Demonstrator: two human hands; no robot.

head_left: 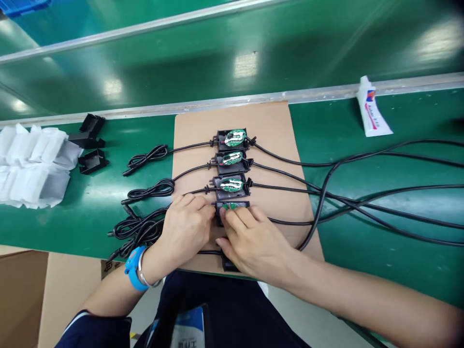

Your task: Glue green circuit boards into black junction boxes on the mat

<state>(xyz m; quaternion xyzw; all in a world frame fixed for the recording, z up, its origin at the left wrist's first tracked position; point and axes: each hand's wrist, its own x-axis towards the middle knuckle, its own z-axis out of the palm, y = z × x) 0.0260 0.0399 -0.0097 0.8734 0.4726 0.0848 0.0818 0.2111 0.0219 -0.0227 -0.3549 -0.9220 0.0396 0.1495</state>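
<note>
Several black plastic cases lie in a column on a brown cardboard sheet (232, 116). The three upper open cases (232, 193) each show a green circuit board (232, 185) with white paste on it and black cables running out both ends. My left hand (190, 220) is closed at the left end of the fourth case (242, 204); its fingertips and whatever they hold are hidden. My right hand (250, 237) bends over that case, fingers pinched at the green circuit board (230, 206) inside, which is mostly covered. Below, another black case (229, 263) is partly under my right hand.
Coiled black cables (139, 229) lie left of the cardboard, and long black cables (348, 203) cross to the right. White wrapped packets (32, 164) and loose black plastic pieces (93, 161) sit at left. A white tube (371, 108) lies at back right, by a metal-edged ledge (326, 93).
</note>
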